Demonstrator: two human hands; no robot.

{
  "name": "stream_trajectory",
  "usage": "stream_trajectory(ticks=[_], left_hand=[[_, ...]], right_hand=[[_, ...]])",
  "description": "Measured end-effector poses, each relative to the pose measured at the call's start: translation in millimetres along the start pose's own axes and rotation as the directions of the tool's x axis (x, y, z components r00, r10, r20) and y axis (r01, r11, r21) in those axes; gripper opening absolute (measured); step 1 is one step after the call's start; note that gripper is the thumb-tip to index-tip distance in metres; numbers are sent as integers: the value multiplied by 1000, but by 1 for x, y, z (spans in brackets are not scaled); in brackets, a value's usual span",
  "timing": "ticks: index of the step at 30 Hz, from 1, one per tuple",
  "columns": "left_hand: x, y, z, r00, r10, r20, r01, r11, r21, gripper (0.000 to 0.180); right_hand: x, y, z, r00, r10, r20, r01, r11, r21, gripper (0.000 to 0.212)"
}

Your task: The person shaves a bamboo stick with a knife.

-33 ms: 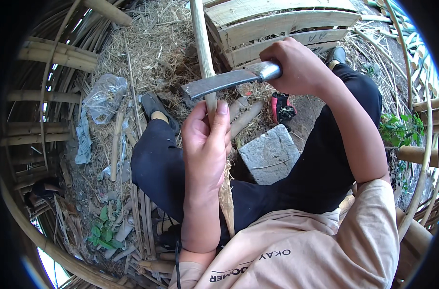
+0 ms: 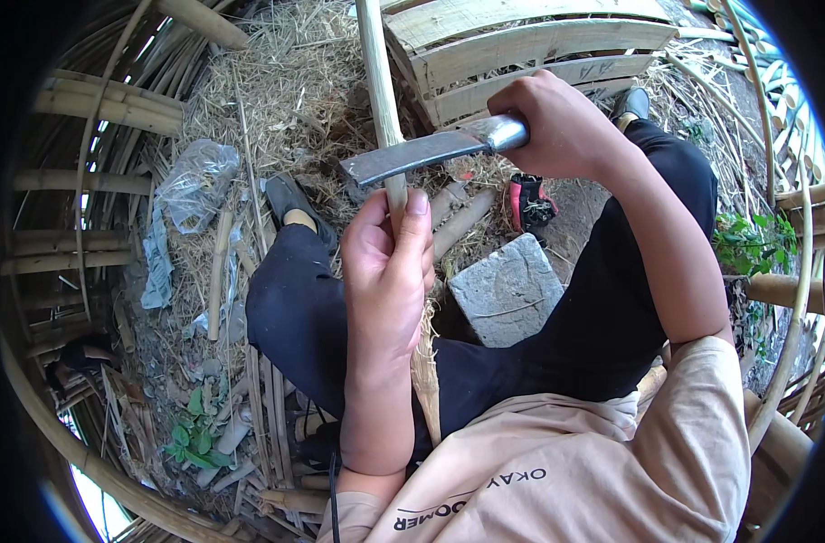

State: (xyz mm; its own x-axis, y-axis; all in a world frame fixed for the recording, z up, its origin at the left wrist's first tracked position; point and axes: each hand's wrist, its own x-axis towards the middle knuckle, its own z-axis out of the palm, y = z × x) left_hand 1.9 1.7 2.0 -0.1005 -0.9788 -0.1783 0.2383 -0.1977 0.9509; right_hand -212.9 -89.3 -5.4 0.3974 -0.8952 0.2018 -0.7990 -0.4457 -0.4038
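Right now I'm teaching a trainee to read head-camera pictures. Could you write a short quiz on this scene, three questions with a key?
1. Fill in: the broad-bladed knife is held in the ____ hand.
2. True or false: the left hand grips the wooden stick on the side of the knife nearer the person's body.
3. Which of these lies on the ground between the dark trouser legs?
a) a clear plastic bag
b) a grey block
c) a leafy plant

Key: 1. right hand; 2. true; 3. b.
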Motion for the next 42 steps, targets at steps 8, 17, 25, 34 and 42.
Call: stream_trajectory(ticks=[8, 17, 25, 34, 42], left_hand=[[1, 1, -2, 1000, 6, 17, -6, 1000, -13, 15], [3, 3, -8, 1000, -4, -4, 3, 999, -50, 13], [3, 11, -16, 999, 28, -26, -29, 999, -38, 17], [-1, 7, -7, 999, 37, -16, -37, 999, 17, 15], [-2, 9, -11, 997, 34, 69, -30, 998, -63, 11]], right_hand=[[0, 1, -3, 999, -19, -35, 21, 997, 69, 23], [1, 18, -16, 999, -41, -13, 41, 999, -33, 28], [-7, 17, -22, 954, 39, -297, -34, 999, 22, 25], [-1, 1, 6, 999, -22, -36, 26, 993, 112, 15], [2, -10, 13, 996, -38, -75, 51, 984, 172, 14]])
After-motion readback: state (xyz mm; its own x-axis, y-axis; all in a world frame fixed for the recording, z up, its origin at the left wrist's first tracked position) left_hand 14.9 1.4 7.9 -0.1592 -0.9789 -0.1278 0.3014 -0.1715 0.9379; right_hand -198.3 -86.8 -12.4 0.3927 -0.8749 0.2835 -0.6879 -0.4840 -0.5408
